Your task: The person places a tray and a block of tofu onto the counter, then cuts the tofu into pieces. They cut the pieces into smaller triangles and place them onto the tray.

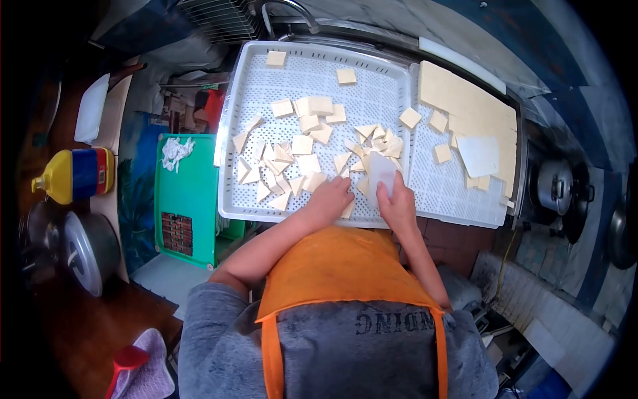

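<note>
My right hand [397, 203] grips a white plastic scraper [381, 169], its flat blade upright beside a pile of cut tofu pieces [382, 141]. My left hand [330, 199] is at the near edge of the white perforated tray [229, 173]. Its fingers are curled together close to the pile, and what they hold, if anything, is hidden. A pale tofu piece [348, 209] shows just under this hand. Farther left in the tray lie several tofu triangles [279, 199] and squares [302, 144].
A big tofu slab [458, 93] scored into squares lies on a second perforated tray [432, 193] at right, with another white scraper [479, 156] on it. A green crate [189, 199] stands left, a faucet [292, 8] behind, and a lidded pot [555, 186] far right.
</note>
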The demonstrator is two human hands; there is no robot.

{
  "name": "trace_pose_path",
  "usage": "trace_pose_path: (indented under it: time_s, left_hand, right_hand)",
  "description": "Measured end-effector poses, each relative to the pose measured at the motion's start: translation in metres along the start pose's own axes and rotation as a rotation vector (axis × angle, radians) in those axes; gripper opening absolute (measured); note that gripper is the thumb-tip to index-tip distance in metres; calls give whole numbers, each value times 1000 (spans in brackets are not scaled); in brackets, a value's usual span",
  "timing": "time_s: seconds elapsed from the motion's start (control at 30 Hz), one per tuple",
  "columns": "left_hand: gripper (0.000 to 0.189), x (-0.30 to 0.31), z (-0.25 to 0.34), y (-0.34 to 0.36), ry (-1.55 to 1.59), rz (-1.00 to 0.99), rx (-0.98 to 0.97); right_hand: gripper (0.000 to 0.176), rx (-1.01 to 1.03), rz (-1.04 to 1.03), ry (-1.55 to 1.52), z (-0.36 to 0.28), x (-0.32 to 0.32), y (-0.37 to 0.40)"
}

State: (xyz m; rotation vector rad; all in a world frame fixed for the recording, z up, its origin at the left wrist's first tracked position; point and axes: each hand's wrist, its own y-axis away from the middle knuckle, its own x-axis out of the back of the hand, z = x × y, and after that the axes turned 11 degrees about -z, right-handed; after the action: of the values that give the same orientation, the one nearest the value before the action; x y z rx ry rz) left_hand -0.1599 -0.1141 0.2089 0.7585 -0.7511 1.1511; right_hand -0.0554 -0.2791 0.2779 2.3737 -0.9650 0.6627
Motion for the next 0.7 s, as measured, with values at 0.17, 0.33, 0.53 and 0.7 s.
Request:
trace_pose_path:
  time_s: [0.17,0.33,0.53,0.7]
  left_hand:
    - [20,4,-2,3,-4,-85,-68]
    - [29,13,-6,5,383,50,-1]
    - [22,27,-13,-6,1411,179,450]
    - [33,40,-9,-10,1742,244,456]
  right_hand:
    - [27,55,-13,25,-7,-2,0]
    - [25,150,26,104,-14,-1,3]
    - [19,297,18,250,-38,-7,14]
    - [19,318,-50,293,-42,-21,15]
